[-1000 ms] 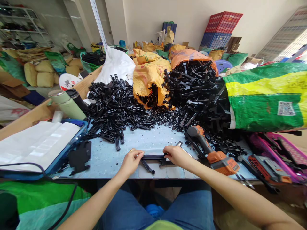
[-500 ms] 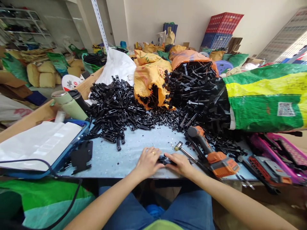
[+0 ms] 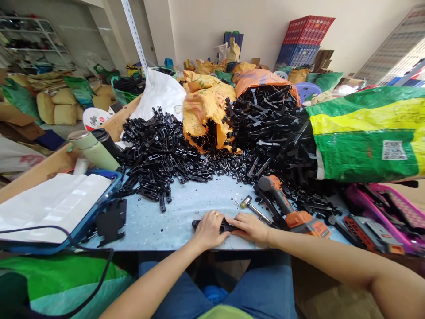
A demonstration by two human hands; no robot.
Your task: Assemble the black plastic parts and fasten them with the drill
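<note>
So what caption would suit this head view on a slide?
Both hands, left hand and right hand, press a black plastic part on the blue table before heaped parts.

Two hands, left (image 3: 210, 229) and right (image 3: 249, 226), are sharing the worktop (image 3: 186, 208) with one hammer (image 3: 254, 206), one orange drill (image 3: 292, 212) and two flasks (image 3: 96, 148).

Black plastic parts (image 3: 159, 146), orange sack (image 3: 204, 104), green-and-yellow striped bag (image 3: 368, 130), orange-and-black drill (image 3: 292, 210), pale blue speckled tabletop (image 3: 186, 208)

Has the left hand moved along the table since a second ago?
Yes. The left hand has shifted right, toward the small hammer, and now presses beside the right hand on the black part.
</note>
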